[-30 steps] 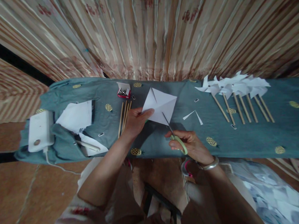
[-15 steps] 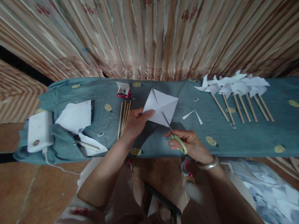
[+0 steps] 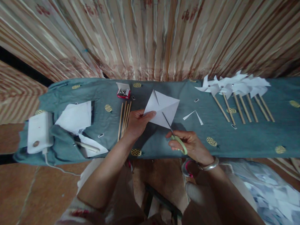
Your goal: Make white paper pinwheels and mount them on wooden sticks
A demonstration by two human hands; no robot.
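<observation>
Your left fingers (image 3: 149, 116) pinch paper square (image 3: 164, 106) over middle of cloth-covered surface (image 3: 249, 139); your right fingers (image 3: 175, 145) grip scissors (image 3: 183, 146) at paper's near corner. Pinwheels (image 3: 240, 84) far right, paper stack (image 3: 75, 116) left, striped curtain (image 3: 144, 31) beyond.

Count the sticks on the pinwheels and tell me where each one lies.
7, all to the right of the right hand, side by side. Left to right: first stick, second, third, fourth, fifth, sixth, seventh. Overlapping white blades cover the top ends and could hide another.

Pinwheels (image 3: 239, 83), sticks (image 3: 120, 119), paper (image 3: 75, 117) on cloth-covered table (image 3: 251, 141)
</observation>
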